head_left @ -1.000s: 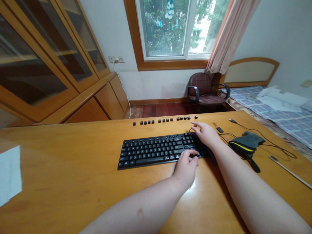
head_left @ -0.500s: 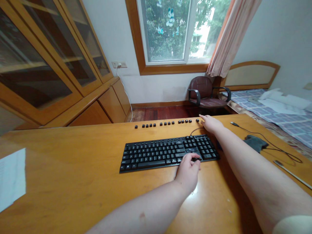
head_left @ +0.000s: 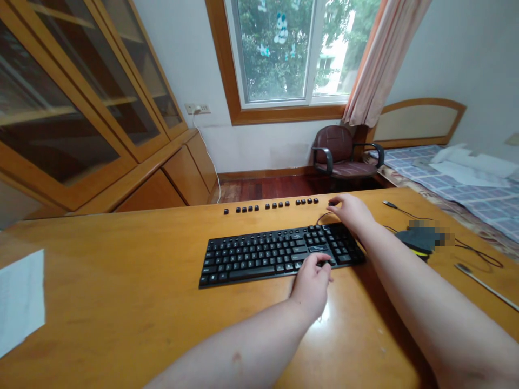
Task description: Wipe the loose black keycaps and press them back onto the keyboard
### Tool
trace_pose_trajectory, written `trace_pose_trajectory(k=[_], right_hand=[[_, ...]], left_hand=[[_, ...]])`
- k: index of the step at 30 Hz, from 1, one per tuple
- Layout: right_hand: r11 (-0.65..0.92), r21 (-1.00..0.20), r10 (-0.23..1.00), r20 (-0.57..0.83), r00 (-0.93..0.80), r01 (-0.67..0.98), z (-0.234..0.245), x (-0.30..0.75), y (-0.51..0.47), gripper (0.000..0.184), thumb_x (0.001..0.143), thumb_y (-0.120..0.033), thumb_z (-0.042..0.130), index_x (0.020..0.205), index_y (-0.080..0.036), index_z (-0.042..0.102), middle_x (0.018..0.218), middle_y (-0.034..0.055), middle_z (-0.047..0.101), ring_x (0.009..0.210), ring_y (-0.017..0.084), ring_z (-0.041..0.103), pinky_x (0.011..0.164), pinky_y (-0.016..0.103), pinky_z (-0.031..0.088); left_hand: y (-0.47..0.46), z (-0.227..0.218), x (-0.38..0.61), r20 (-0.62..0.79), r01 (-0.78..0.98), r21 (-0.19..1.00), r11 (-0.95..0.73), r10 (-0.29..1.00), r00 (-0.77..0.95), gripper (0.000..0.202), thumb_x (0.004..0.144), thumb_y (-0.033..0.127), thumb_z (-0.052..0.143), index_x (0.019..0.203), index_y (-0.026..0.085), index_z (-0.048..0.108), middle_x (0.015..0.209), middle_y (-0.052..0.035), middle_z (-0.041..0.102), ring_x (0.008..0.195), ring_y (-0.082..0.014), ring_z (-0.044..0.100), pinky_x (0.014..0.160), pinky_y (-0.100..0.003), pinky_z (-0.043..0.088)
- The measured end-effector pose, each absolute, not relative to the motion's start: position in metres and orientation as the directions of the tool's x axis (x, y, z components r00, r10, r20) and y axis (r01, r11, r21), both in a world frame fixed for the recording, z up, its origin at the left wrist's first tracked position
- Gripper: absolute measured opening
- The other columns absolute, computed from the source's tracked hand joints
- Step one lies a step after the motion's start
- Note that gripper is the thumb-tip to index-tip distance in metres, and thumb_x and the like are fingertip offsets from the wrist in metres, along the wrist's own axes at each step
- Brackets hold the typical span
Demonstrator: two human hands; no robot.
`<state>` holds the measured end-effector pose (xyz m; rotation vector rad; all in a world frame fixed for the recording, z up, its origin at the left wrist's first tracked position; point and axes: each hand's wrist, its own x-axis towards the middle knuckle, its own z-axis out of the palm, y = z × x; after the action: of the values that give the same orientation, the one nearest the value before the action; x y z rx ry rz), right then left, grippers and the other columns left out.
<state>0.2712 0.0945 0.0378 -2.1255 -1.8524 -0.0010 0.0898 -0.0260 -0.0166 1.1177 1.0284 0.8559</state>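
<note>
A black keyboard lies on the wooden desk, its top row of key positions showing small stubs without caps. My left hand rests at its front edge near the arrow keys, fingers curled and closed on the keyboard; the fingertips are partly hidden. Beyond the keyboard's far right corner, my right hand pinches a small black keycap between thumb and fingers, at the right end of a line of loose keycaps. The keyboard's cable runs out under my right hand.
To the right lie a dark cloth-like item with a yellow edge, a USB plug with its cable, and a thin brush-like stick. White paper sits at the desk's left. A chair stands past the far edge.
My right hand has closed its fingers around the rightmost keycap, which stood beside it before. More of the dark item at right, with its yellow edge, shows now. My left hand stays in place.
</note>
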Motion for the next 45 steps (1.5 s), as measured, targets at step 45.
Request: trace_pose_trajectory(k=[45], right_hand=[[0.435, -0.869, 0.857, 0.48, 0.187, 0.237, 0.022, 0.202, -0.033, 0.014, 0.074, -0.017, 0.053, 0.085, -0.023, 0.05, 0.094, 0.0058, 0.048, 0.078, 0.017, 0.052, 0.07, 0.032, 0.047]], left_hand=[[-0.022, -0.009, 0.092, -0.268, -0.546, 0.679, 0.49, 0.858, 0.437, 0.028, 0.07, 0.041, 0.06, 0.074, 0.017, 0.046, 0.057, 0.0054, 0.042, 0.044, -0.0057, 0.038, 0.043, -0.02, 0.025]])
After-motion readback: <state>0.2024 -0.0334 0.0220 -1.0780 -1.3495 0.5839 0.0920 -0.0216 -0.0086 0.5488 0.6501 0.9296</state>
